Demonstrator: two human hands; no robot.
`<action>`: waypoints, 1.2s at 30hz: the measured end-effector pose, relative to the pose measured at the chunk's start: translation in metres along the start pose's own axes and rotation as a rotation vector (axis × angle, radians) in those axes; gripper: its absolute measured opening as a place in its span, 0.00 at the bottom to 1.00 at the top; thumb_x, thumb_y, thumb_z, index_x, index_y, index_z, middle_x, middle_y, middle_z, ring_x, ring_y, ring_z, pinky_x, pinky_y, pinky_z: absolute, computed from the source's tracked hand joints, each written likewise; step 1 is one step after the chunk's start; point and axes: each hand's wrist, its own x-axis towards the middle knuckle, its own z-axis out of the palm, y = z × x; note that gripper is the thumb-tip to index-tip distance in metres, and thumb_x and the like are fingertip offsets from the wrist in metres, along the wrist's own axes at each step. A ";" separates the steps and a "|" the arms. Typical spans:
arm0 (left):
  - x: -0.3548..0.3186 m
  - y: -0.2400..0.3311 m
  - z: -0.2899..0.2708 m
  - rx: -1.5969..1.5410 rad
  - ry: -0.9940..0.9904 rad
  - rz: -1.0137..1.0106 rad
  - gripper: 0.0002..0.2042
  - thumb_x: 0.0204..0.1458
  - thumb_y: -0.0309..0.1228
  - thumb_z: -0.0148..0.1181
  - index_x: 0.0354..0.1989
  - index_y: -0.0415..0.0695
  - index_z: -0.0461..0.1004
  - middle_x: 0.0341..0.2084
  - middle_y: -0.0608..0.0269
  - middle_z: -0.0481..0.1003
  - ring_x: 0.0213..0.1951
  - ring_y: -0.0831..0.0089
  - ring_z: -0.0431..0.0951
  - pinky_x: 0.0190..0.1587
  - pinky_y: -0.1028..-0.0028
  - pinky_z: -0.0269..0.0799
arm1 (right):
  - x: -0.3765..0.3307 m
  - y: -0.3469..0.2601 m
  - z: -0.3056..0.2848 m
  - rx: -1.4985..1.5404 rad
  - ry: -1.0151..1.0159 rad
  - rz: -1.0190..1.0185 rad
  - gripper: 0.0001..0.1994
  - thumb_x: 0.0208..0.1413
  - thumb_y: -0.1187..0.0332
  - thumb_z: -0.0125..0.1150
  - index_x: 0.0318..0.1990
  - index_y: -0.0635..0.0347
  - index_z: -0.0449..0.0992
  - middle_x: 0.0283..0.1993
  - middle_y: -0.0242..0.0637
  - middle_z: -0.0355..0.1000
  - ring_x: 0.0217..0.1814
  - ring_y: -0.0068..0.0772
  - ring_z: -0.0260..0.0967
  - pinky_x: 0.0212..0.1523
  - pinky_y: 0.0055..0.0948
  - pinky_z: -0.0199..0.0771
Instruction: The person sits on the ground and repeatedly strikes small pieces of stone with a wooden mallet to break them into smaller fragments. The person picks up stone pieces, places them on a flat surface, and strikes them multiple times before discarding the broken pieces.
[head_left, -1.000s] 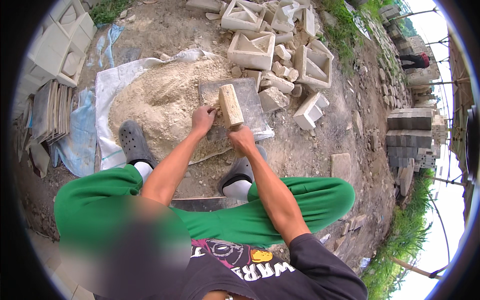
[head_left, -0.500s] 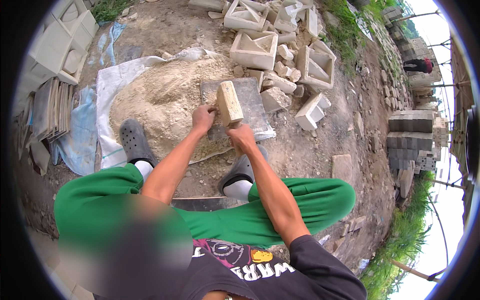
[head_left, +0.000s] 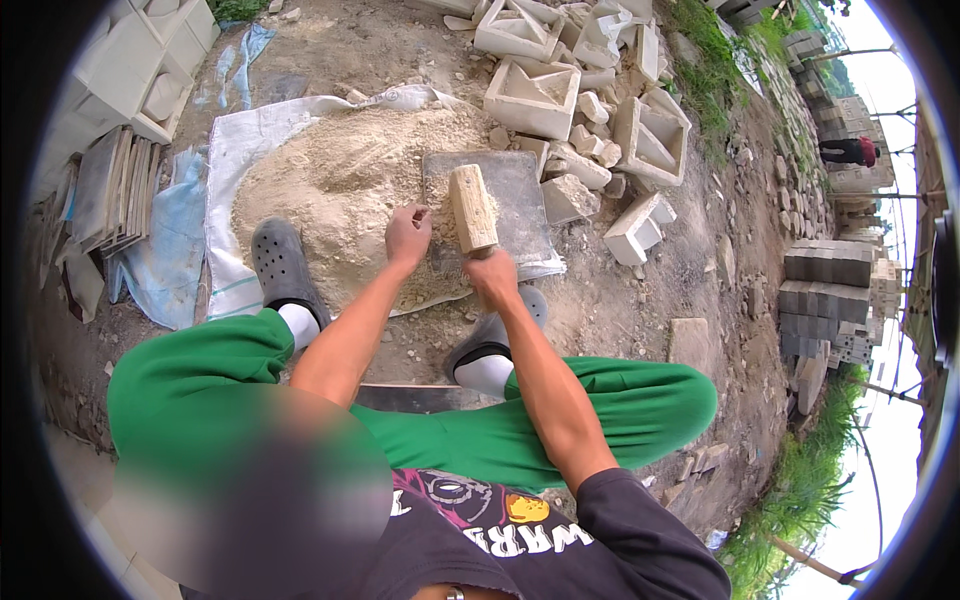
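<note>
In the clenched right grip (head_left: 491,277), wooden mallet (head_left: 472,208), mostly beyond it; left grip (head_left: 409,235) unclear.

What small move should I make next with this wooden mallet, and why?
Probably tap the wooden mallet on the pale crumbs beside it: they show on the dark slab, your right hand grips the mallet, and your left hand is clear of it.
</note>
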 end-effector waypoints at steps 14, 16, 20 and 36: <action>-0.022 0.017 0.010 0.227 -0.129 0.084 0.10 0.54 0.35 0.64 0.42 0.49 0.84 0.35 0.56 0.76 0.44 0.58 0.77 0.46 0.61 0.74 | -0.005 -0.010 -0.028 -0.117 -0.046 -0.023 0.18 0.44 0.61 0.64 0.39 0.65 0.82 0.38 0.57 0.80 0.44 0.58 0.79 0.45 0.48 0.76; -0.016 0.022 0.011 0.263 -0.166 0.077 0.10 0.54 0.35 0.64 0.42 0.50 0.85 0.35 0.57 0.76 0.44 0.59 0.77 0.45 0.61 0.74 | -0.006 -0.013 -0.033 -0.081 -0.057 -0.012 0.19 0.43 0.60 0.64 0.40 0.66 0.82 0.38 0.57 0.80 0.43 0.58 0.79 0.45 0.47 0.76; 0.001 0.037 0.015 0.324 -0.204 0.136 0.08 0.54 0.35 0.64 0.39 0.51 0.85 0.34 0.58 0.77 0.43 0.59 0.78 0.45 0.61 0.74 | 0.000 -0.011 -0.044 0.017 0.006 -0.020 0.19 0.43 0.58 0.66 0.37 0.67 0.82 0.36 0.57 0.80 0.43 0.56 0.79 0.44 0.46 0.76; 0.019 -0.008 -0.015 0.083 0.102 0.036 0.10 0.56 0.34 0.61 0.43 0.49 0.83 0.38 0.58 0.77 0.43 0.58 0.77 0.46 0.63 0.73 | -0.001 -0.012 -0.014 -0.053 -0.008 -0.045 0.18 0.44 0.58 0.66 0.36 0.65 0.82 0.29 0.49 0.80 0.32 0.48 0.80 0.37 0.41 0.78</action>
